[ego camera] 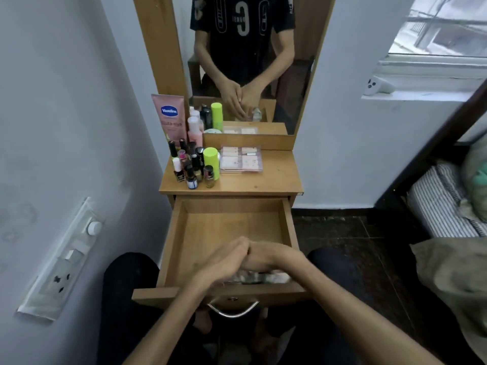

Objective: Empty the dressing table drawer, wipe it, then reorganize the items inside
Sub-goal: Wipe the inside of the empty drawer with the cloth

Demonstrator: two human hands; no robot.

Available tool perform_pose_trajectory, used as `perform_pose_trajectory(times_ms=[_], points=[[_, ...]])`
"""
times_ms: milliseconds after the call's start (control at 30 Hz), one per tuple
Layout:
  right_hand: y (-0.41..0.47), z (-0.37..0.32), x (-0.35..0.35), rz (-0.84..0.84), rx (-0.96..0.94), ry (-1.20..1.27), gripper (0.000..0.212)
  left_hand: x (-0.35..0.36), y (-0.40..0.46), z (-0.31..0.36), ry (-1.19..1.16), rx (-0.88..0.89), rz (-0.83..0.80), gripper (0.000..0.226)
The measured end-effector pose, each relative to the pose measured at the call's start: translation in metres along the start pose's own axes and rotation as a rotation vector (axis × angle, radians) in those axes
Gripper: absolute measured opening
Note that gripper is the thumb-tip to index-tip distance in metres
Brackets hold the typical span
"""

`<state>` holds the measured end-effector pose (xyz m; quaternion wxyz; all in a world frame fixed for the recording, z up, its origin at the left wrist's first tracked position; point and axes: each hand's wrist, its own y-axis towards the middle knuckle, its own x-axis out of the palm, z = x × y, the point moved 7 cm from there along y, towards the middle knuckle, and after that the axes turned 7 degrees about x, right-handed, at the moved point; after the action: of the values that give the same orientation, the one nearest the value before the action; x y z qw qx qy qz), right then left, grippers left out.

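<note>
From my feed, the biggest thing is the wooden dressing table (276,177) at centre, its worktop at about 12 o'clock from my hands and a tall mirror (245,61) rising behind it, showing a black-shirted torso and two joined hands. Below the worktop the drawer (229,225) is pulled out toward me, its wooden floor bare apart from a blurred white-and-grey wad (261,276) at the front edge, at about 4 o'clock from my hands; I cannot tell what it is. A curved metal handle (233,310) hangs on the drawer front at 6 o'clock.

My left hand (224,262) and right hand (271,256) meet over the drawer's front half, fingers pressed against each other. Whether either grip is closed on anything I cannot tell, since the fingers hide the palms.

The drawer's things stand on the worktop. At its 10 o'clock corner a pink Vaseline tube (170,117) stands upright against the mirror frame, with a pink bottle (195,130) just beside it. In front, a cluster of nail polish bottles (191,167) sits close together, a lime-green container (211,162) touching its 3 o'clock side. A clear flat box of small cards (241,159) lies just beside that, toward 3 o'clock.
</note>
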<state>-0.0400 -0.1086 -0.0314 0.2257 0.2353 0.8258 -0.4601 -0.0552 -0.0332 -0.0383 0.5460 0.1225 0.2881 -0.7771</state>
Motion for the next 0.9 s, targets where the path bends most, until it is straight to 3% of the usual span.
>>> perform_pose_trajectory(times_ms=[100, 167, 300, 400, 467, 600, 700, 800, 900], points=[[-0.016, 0.045, -0.014, 0.004, 0.176, -0.143, 0.035, 0.035, 0.019, 0.026, -0.088, 0.051, -0.106, 0.049], [-0.026, 0.062, -0.034, 0.166, 0.224, -0.211, 0.033, 0.040, 0.031, 0.049, -0.162, 0.128, -0.082, 0.046], [-0.043, 0.058, -0.088, 0.632, 0.004, -0.381, 0.034, 0.020, 0.054, 0.065, -0.358, 0.247, 0.163, 0.036], [-0.036, 0.058, -0.104, 0.794, -0.141, -0.465, 0.044, 0.003, 0.071, 0.063, -0.316, 0.273, 0.306, 0.034], [-0.027, 0.065, -0.108, 0.869, -0.106, -0.473, 0.051, -0.001, 0.087, 0.054, -0.256, 0.246, 0.386, 0.031], [-0.016, 0.083, -0.098, 0.889, -0.017, -0.474, 0.041, 0.026, 0.116, 0.026, -0.234, 0.111, 0.288, 0.030], [-0.013, 0.087, -0.087, 0.799, 0.019, -0.428, 0.044, 0.041, 0.120, 0.018, -0.224, 0.036, 0.176, 0.032], [-0.020, 0.081, -0.082, 0.681, 0.046, -0.330, 0.045, 0.042, 0.106, 0.020, -0.183, 0.052, 0.082, 0.024], [-0.036, 0.080, -0.068, 0.520, 0.091, -0.268, 0.042, 0.045, 0.076, 0.023, 0.010, 0.116, -0.059, 0.016]])
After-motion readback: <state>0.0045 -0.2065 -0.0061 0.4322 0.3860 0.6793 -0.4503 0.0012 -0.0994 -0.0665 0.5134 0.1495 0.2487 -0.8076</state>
